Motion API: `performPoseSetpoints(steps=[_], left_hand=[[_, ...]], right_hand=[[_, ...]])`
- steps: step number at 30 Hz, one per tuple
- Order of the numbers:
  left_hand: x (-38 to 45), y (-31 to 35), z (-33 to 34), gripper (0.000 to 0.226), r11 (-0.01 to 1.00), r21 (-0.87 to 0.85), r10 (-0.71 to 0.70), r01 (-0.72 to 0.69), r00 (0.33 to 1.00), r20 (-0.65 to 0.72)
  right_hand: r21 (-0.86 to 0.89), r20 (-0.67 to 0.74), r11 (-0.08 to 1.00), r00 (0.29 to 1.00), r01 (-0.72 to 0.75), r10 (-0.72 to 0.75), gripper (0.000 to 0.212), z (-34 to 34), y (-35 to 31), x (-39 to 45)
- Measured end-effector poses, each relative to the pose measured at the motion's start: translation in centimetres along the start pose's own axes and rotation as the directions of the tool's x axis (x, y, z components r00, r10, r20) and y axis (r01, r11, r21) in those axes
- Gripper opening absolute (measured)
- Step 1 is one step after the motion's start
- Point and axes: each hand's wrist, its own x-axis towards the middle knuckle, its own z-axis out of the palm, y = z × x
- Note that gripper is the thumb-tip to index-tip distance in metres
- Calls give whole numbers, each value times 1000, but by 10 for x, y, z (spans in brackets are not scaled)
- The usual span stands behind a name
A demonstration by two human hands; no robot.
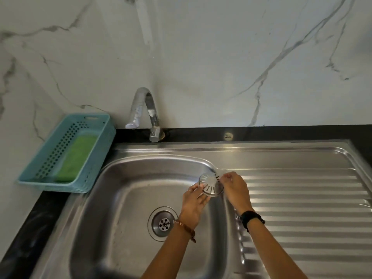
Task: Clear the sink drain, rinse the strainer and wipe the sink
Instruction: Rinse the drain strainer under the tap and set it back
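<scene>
Up over the right side of the basin, both hands are holding the strainer (211, 186), a small slotted metal cup tilted so its underside is facing the camera. The left hand (194, 202) is cupping it from below and from the left, fingers curled round its rim; the right hand (235, 188) is pinching its right edge between thumb and fingertips. The strainer is hanging just inside the basin's back right corner, close to the ridge that is dividing basin from drainboard (302, 198).

Below and to the left, the drain (163, 223) is lying open in the floor of the sink (124, 198), its perforated centre showing; the left wrist, wearing a bead bracelet (186, 227), is passing just beside it. A dark band (251, 219) is sitting on the right wrist, over the drainboard's ribs.

Behind the basin the tap (145, 109) is arching forward and to the left, its spout ending well left of the strainer. Left of the sink, a blue basket (94, 141) is resting on the dark counter (30, 228), holding a green sponge (76, 158). Marble-patterned wall (221, 57) is filling the background.
</scene>
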Motion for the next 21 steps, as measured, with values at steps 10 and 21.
performPoseSetpoints(steps=[10, 21], left_hand=[[-1, 100, -105, 12, 992, -113, 54, -58, 998, -34], [17, 127, -141, 8, 999, 32, -6, 3, 995, 98]], right_hand=[[62, 295, 929, 882, 366, -367, 56, 128, -151, 29], [-357, 206, 787, 864, 503, -459, 49, 155, -136, 36]])
